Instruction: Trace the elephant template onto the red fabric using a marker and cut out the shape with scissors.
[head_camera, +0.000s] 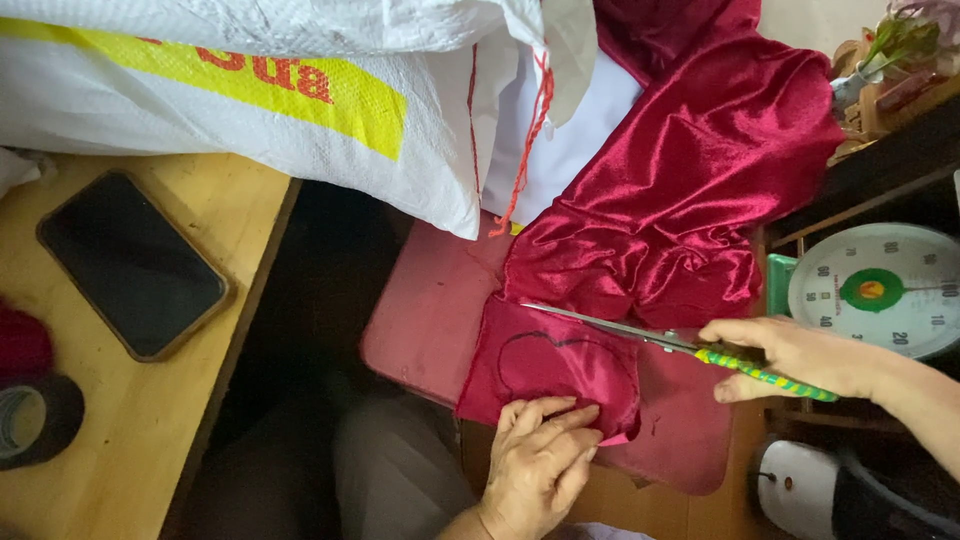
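A shiny dark red satin cloth (680, 190) spills from the upper right down onto a red plastic stool (425, 305). A dark curved line is drawn on its lower flap (550, 365). My left hand (540, 460) lies flat on that flap's near edge, fingers spread, pressing it down. My right hand (800, 358) grips scissors (640, 332) by their green-and-yellow striped handles. The open blades point left and lie against the cloth just above the drawn line.
A large white woven sack (250, 90) with a yellow band lies at the top left. A wooden table (120, 440) holds a black phone (130, 262) and a tape roll (35, 420). A dial weighing scale (885, 290) stands at the right.
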